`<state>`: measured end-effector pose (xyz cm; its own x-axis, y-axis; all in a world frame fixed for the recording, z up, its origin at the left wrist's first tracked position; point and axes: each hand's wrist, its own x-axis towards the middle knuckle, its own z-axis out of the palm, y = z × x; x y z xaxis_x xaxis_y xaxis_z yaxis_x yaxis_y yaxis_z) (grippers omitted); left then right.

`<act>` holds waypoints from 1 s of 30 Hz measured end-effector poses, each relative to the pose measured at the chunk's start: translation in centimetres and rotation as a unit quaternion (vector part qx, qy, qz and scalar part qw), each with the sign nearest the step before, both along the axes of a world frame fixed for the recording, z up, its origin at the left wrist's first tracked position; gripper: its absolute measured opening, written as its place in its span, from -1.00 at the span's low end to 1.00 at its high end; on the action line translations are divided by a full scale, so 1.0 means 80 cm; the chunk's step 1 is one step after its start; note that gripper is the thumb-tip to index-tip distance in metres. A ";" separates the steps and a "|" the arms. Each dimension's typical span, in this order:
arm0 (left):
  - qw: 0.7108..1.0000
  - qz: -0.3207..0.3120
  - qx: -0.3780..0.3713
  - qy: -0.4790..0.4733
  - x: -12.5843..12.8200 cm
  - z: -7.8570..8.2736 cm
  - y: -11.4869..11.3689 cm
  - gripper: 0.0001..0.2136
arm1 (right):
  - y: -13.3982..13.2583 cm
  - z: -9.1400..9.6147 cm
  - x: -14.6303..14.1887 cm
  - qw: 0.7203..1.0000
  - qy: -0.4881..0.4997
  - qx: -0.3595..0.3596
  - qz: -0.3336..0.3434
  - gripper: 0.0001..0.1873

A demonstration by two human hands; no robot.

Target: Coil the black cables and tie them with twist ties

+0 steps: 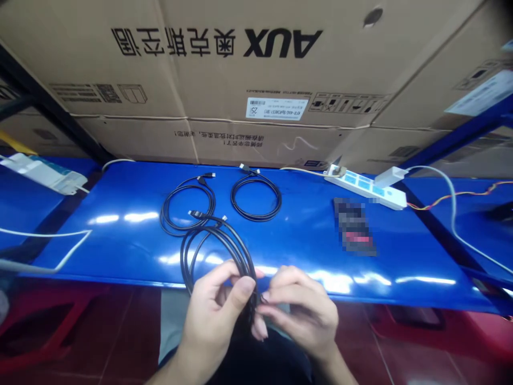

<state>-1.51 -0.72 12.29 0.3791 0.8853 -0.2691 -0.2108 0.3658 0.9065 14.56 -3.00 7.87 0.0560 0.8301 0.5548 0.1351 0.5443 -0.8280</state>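
Note:
My left hand (pixel 216 310) and my right hand (pixel 300 313) meet at the near edge of the blue table (pixel 304 240). Both pinch the same coiled black cable (pixel 212 246), gripping its bundled loops where the coil hangs over the table edge. The rest of that coil lies on the table, its plug ends pointing away from me. Beyond it lie two more coiled black cables, one at the left (pixel 187 206) and one at the right (pixel 256 195), untouched.
A white power strip (pixel 363 184) with a white plug and cord lies at the back right. A blurred dark object (pixel 355 227) sits right of centre. Large cardboard boxes (pixel 256 69) wall off the back. White cords trail at both sides.

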 end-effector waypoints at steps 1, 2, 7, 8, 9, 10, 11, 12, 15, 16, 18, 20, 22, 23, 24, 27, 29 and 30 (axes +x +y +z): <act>1.000 0.004 0.005 0.003 0.000 0.000 0.000 -0.70 | -0.001 -0.002 0.000 1.000 0.001 0.000 0.002 -0.87; 1.000 0.006 0.008 0.005 0.000 0.000 0.000 -0.71 | -0.001 -0.003 0.001 1.000 -0.001 0.003 0.001 -0.84; 1.000 0.007 0.010 0.019 0.002 0.000 0.000 -0.70 | 0.001 -0.005 0.004 0.999 -0.012 0.007 -0.039 -0.77; 1.000 0.006 0.010 0.021 0.002 0.000 0.000 -0.71 | 0.003 -0.005 0.004 0.999 -0.011 0.004 -0.039 -0.81; 1.000 0.006 0.010 0.022 0.002 0.000 0.000 -0.71 | 0.004 -0.004 0.004 0.999 -0.014 0.002 -0.034 -0.86; 1.000 0.005 0.009 0.021 0.002 -0.001 0.001 -0.71 | 0.005 -0.003 0.004 0.999 -0.018 -0.001 -0.028 -0.90; 1.000 0.004 0.008 0.019 0.003 -0.001 0.001 -0.71 | 0.006 -0.003 0.004 1.000 -0.019 -0.005 -0.022 -0.92; 1.000 0.004 0.008 0.018 0.003 -0.001 0.001 -0.71 | 0.007 -0.002 0.004 1.000 -0.018 -0.012 -0.016 -0.92; 1.000 -0.001 0.010 0.009 0.002 -0.001 0.000 -0.71 | 0.008 -0.001 0.002 0.999 0.015 -0.052 0.005 -0.92; 1.000 -0.004 0.010 0.006 0.002 -0.001 -0.001 -0.70 | 0.009 -0.001 0.002 0.997 0.028 -0.065 0.013 -0.90; 1.000 -0.010 0.005 0.000 0.002 0.000 -0.002 -0.70 | 0.009 -0.001 0.001 0.995 0.044 -0.087 0.027 -0.83; 1.000 -0.017 -0.001 -0.012 0.003 -0.001 -0.002 -0.70 | 0.011 0.000 0.002 0.993 0.049 -0.096 0.043 -0.80; 0.999 -0.027 -0.005 -0.026 0.003 -0.002 -0.002 -0.70 | 0.012 0.000 0.004 0.992 0.052 -0.096 0.064 -0.81; 0.999 -0.030 -0.006 -0.032 0.003 -0.003 -0.001 -0.69 | 0.013 0.000 0.006 0.992 0.052 -0.094 0.072 -0.82; 0.999 -0.031 -0.006 -0.034 0.002 -0.004 -0.001 -0.68 | 0.014 0.000 0.008 0.992 0.048 -0.089 0.078 -0.83; 0.999 -0.027 -0.006 -0.026 0.002 -0.006 0.000 -0.65 | 0.016 0.003 0.013 0.993 0.031 -0.087 0.071 -0.85; 1.000 -0.023 0.001 -0.012 0.001 -0.006 -0.001 -0.66 | 0.018 0.006 0.015 0.993 0.028 -0.099 0.065 -0.86; 1.000 -0.022 0.008 -0.004 0.001 -0.006 -0.001 -0.68 | 0.019 0.007 0.016 0.990 0.034 -0.117 0.069 -0.86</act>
<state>-1.43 -0.79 11.80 0.4204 0.8718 -0.2515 -0.2021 0.3601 0.9107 15.80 -1.52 8.45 -0.0361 0.9378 0.3453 0.0118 0.3459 -0.9382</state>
